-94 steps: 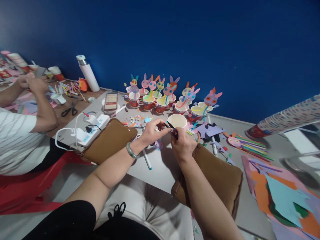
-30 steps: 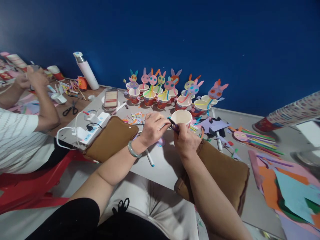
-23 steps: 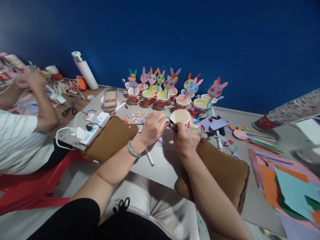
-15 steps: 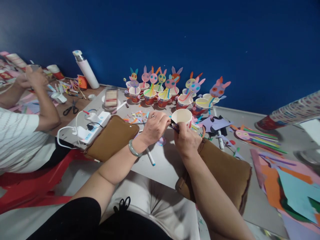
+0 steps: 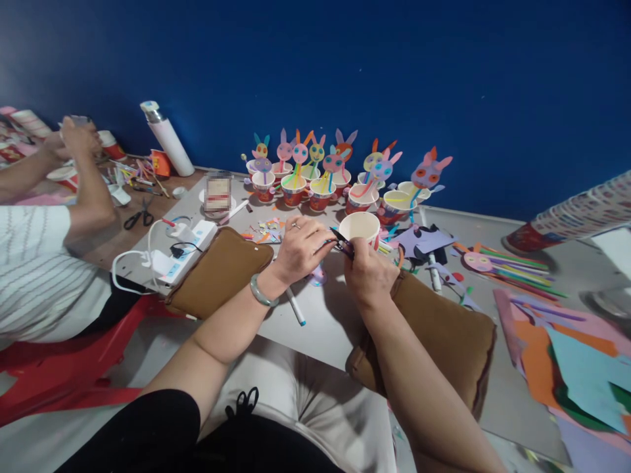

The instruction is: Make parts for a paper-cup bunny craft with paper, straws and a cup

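Over the near part of the table, my right hand [image 5: 369, 270] is closed around a pair of black scissors [image 5: 344, 246]. Their blades point left, apart from each other, toward my left hand [image 5: 305, 248]. My left fingers are pinched together close to the blades; what sits in them is hidden. Just behind my right hand stands an open paper cup [image 5: 359, 226], pale inside. Below my hands lie a white marker with a blue tip [image 5: 296, 307] and a small shiny lilac piece [image 5: 318, 274].
Red paper cups with paper animal heads [image 5: 323, 187] stand along the blue wall. Brown cushions [image 5: 221, 270] flank my arms. A power strip [image 5: 190, 251] lies left, coloured paper [image 5: 586, 374] and stacked cups [image 5: 572, 213] right. A co-worker's hand [image 5: 81, 136] works at far left.
The scissors' blades now show spread apart between my hands. My left hand has shifted slightly left. The co-worker's hands have risen a little and moved right.
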